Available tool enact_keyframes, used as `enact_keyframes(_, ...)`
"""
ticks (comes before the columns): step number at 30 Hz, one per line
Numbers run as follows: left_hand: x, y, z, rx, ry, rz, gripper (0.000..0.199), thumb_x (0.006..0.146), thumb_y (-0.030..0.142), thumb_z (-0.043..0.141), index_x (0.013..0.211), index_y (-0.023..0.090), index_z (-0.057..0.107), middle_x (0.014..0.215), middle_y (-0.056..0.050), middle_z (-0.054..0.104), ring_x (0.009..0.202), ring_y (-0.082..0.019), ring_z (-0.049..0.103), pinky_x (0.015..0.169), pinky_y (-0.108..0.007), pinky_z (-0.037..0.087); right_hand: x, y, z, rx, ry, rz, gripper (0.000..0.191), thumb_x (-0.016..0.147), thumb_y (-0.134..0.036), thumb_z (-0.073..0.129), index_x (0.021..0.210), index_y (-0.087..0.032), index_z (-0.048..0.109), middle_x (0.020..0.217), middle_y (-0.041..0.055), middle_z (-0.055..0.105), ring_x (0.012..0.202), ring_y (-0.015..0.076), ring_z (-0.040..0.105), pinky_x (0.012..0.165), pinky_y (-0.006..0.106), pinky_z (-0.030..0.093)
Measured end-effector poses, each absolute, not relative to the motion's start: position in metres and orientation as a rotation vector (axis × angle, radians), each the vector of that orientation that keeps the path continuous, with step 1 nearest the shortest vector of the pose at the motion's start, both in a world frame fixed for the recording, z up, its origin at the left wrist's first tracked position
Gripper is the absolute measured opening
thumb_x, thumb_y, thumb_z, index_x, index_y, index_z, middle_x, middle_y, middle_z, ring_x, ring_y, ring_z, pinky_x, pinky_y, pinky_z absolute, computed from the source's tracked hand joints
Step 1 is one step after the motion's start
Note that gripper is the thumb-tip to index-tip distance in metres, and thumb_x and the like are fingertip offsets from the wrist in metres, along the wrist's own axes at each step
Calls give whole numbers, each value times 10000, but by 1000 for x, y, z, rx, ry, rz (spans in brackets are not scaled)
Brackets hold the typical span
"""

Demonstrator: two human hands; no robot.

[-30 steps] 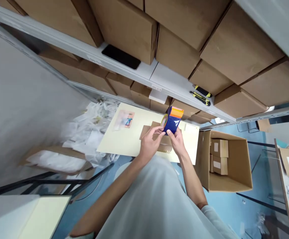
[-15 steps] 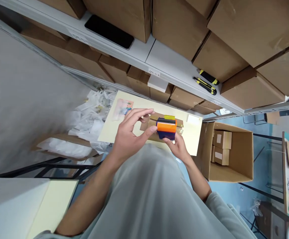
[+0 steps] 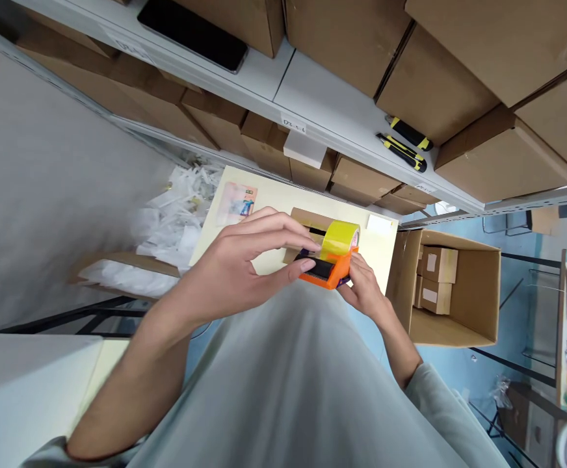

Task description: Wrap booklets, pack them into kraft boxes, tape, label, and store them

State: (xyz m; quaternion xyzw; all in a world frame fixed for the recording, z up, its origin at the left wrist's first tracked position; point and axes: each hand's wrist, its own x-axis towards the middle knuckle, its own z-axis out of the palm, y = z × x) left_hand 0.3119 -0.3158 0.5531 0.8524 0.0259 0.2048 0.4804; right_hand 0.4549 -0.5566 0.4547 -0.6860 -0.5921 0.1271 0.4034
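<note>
A shelf label [image 3: 293,123] is starting with "D2", its last characters blurring. The right hand [image 3: 365,286] is gripping the orange tape dispenser [image 3: 335,276] above the worktop [image 3: 276,192], its fingers partly hiding behind it. The left hand [image 3: 235,260] is holding thumb and fingers slightly apart at the dispenser's left end. Brown cardboard [image 3: 307,216] is lying partly covered; an open carton [image 3: 473,292] is standing beside the worktop's right edge

a glossy yellow tape roll [image 3: 341,238] is seated in an orange-and-black plastic dispenser [image 3: 338,271], held tilted; a brown cardboard piece [image 3: 307,215], partly hidden, is laid on a pale yellow tabletop [image 3: 276,194].
</note>
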Motion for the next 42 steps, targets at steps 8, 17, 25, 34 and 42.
enact_keyframes(8, 312, -324, 556, 2100, 61, 452, 166, 1074, 314, 657, 1016, 343, 810, 941, -7, 796, 887, -212, 745, 890, -394, 642, 460, -572, 458, -1764, -1561, 323, 128, 1089, -257, 604, 1180, -229, 688, 1058, 125, 782, 1024, 308, 737, 999, 554, 612)
enact_keyframes(17, 285, -355, 569, 2447, -80, 729, 387, 1030, 123, 595, 1306, 354, 737, 1104, 12, 823, 942, -211, 762, 828, -370, 680, 459, -576, 457, -1762, -1610, 225, 119, 1086, -260, 560, 1057, -249, 675, 929, 97, 727, 911, 291, 692, 924, 527, 602)
enact_keyframes(25, 278, -358, 583, 2455, 23, 707, 433, 1040, 156, 677, 1408, 384, 682, 1094, 22, 800, 925, -216, 763, 840, -418, 701, 457, -582, 458, -1754, -1653, 191, 90, 1057, -263, 638, 969, -272, 622, 869, 56, 672, 823, 268, 641, 909, 493, 578)
enact_keyframes(34, 276, -359, 526, 2269, 226, 700, 166, 1050, 141, 682, 1071, 297, 734, 1001, 13, 802, 892, -168, 760, 833, -314, 643, 456, -574, 466, -1787, -1731, 343, 107, 1122, -306, 587, 1058, -239, 641, 943, 87, 735, 979, 283, 720, 1004, 513, 612)
enact_keyframes(42, 276, -317, 430, 1697, 802, 535, 247, 980, 450, 765, 940, 207, 749, 943, -51, 792, 902, -184, 755, 871, -307, 653, 505, -590, 487, -2019, -1628, 996, 352, 1143, -518, 590, 926, -245, 637, 713, -28, 619, 593, 161, 571, 562, 289, 467)
